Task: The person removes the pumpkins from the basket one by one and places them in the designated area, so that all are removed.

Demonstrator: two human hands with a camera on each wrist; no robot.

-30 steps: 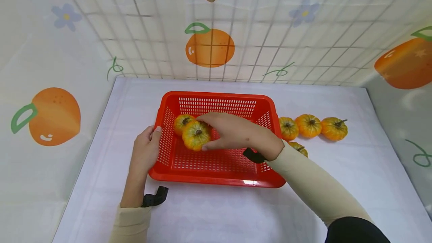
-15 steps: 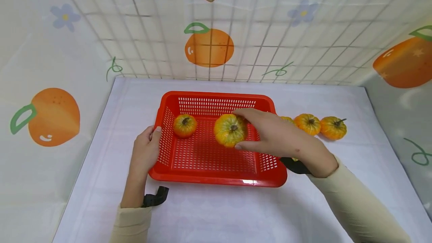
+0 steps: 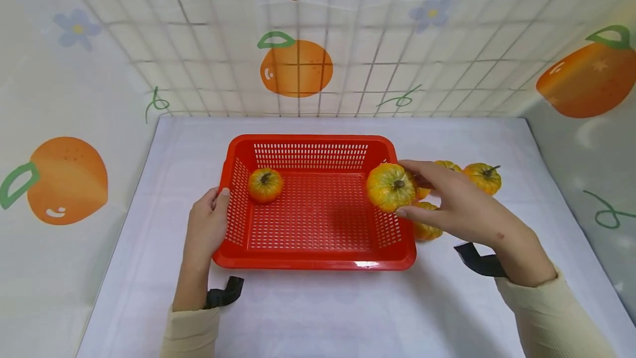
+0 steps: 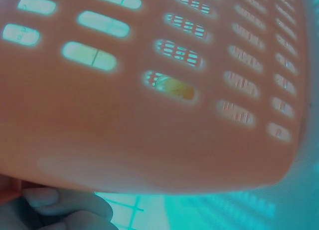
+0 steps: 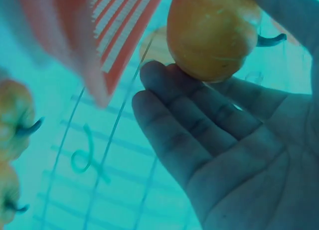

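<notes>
My right hand holds a small yellow-orange pumpkin between thumb and fingers, over the right rim of a red plastic basket. In the right wrist view the held pumpkin shows its curved dark stem, with fingers beneath it. My left hand grips the basket's left rim; in the left wrist view its fingertips curl at the rim beside the slotted wall. One other pumpkin sits inside the basket at the back left.
Several more small pumpkins lie on the white table just right of the basket, partly hidden behind my right hand. Pale walls with printed oranges enclose the table at the back and both sides.
My right hand has lifted one pumpkin from beside the other in the basket and carried it right to the basket's right rim. My left hand keeps its grip on the left rim.
</notes>
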